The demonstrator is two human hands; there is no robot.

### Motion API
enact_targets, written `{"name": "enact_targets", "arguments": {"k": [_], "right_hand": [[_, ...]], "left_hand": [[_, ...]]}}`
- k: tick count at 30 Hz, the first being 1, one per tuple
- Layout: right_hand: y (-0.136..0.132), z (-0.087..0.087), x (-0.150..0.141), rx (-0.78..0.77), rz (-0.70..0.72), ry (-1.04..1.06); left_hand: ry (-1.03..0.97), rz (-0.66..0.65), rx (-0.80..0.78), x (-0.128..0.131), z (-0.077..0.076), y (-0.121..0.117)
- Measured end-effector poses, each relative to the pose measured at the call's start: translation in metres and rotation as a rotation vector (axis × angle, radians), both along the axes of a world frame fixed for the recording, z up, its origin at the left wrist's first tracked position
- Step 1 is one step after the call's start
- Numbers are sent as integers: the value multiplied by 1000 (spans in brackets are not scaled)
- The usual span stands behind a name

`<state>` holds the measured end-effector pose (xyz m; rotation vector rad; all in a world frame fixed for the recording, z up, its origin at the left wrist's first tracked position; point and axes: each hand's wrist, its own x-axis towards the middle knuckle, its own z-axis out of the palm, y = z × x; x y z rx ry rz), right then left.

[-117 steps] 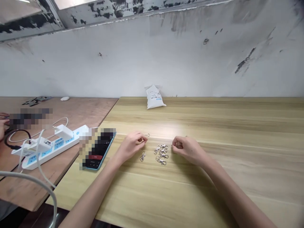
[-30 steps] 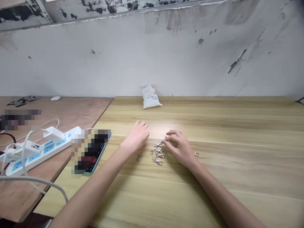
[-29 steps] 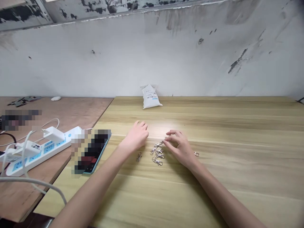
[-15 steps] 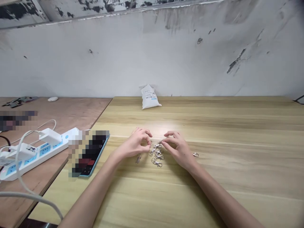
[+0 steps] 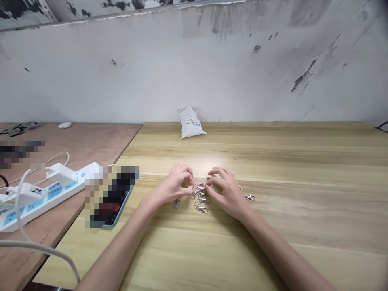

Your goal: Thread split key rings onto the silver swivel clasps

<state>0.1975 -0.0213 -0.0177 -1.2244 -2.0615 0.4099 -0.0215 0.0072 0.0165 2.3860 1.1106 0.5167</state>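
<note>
A person's left hand [image 5: 178,184], at 10 o'clock, and right hand [image 5: 226,190], at 2 o'clock, flank silver-coloured metal swivel clasps [image 5: 202,209] piled on a yellow-brown wood-grain tabletop [image 5: 291,161]. Both hands curl narrowly; whether either grips anything cannot be told. A white plastic packet [image 5: 191,124] sits at 12 o'clock.

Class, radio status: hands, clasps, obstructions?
Left hand, right hand: fingertips near clasps, grip unclear. Most clasps clustered between hands. Phone off left, not obstructing.

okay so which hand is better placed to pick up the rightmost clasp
Probably your right hand: the clasp lies just beside it, while your left hand is across the pile.
</note>
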Motion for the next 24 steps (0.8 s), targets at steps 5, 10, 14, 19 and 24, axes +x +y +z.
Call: {"name": "enact_targets", "arguments": {"k": [5,10,14,19,24], "right_hand": [[-5,6,-6,-44,13,96],[-6,9,-8,-142,0,186],[-5,7,-7,-177,-30,230],[-3,8,-4,-185,-28,243],[-3,9,0,-6,-17,99]], "left_hand": [[45,-22,62,2,-3,-2],[56,-33,159,5,-6,-3],[26,-42,220,8,-5,-4],[-11,-42,331,11,-2,-7],[1,-30,385,11,0,-9]]}}
